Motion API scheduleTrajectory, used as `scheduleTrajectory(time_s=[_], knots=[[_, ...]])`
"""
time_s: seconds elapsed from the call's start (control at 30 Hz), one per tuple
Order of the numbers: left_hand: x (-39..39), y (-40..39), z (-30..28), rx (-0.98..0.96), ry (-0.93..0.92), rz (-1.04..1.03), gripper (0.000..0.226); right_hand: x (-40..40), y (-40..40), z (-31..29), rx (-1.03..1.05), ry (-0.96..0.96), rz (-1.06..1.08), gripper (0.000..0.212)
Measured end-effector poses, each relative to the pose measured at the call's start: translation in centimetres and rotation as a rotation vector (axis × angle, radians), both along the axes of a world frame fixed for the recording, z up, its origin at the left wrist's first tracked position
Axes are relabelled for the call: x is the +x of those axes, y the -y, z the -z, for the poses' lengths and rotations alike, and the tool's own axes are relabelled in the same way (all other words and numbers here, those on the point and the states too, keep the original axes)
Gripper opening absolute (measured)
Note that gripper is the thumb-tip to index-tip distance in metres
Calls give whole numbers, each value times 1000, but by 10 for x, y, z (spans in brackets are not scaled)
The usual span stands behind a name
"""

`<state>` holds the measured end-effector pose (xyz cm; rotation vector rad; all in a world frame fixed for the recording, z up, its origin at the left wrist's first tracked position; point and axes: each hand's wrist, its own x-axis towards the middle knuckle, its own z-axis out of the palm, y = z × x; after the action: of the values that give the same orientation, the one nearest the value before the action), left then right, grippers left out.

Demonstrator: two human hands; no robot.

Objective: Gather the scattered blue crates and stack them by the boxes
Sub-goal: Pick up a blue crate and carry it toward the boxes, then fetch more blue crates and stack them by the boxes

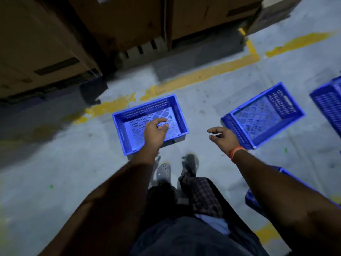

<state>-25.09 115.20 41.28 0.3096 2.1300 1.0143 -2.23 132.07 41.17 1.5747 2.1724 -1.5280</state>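
Observation:
An empty blue crate (129,115) sits upright on the concrete floor just ahead of my feet. My left hand (154,133) hovers over its near right part, fingers apart, holding nothing. A second blue crate (284,106) lies to the right. My right hand (224,136) is open in the air between the two crates, close to the second crate's near left corner. A third blue crate (328,102) shows at the right edge. Another blue crate (253,200) peeks out under my right forearm. Large brown cardboard boxes (120,21) stand along the far side.
A worn yellow floor line (193,76) runs between the crates and the boxes. A further cardboard box (36,52) on a dark pallet stands at the left. My feet (164,172) are directly behind the near crate.

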Motion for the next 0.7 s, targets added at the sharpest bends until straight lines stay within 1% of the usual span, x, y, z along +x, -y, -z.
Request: scheduleTrajectory(time_s=[0.1, 0.17, 0.27, 0.37, 0.53, 0.7], knots=[[21, -15, -31, 24, 12, 52, 23, 37, 3, -28, 5, -12, 64, 21], [40, -25, -46, 36, -9, 138, 21, 65, 4, -41, -2, -9, 124, 21], [72, -48, -56, 30, -38, 262, 19, 111, 2, -56, 15, -38, 278, 21], [114, -83, -60, 6, -45, 401, 17, 165, 2, -59, 25, -47, 424, 22], [223, -155, -59, 32, -83, 671, 16, 279, 3, -53, 20, -71, 642, 21], [365, -213, -44, 47, -69, 879, 16, 398, -13, -55, -8, -67, 775, 24]])
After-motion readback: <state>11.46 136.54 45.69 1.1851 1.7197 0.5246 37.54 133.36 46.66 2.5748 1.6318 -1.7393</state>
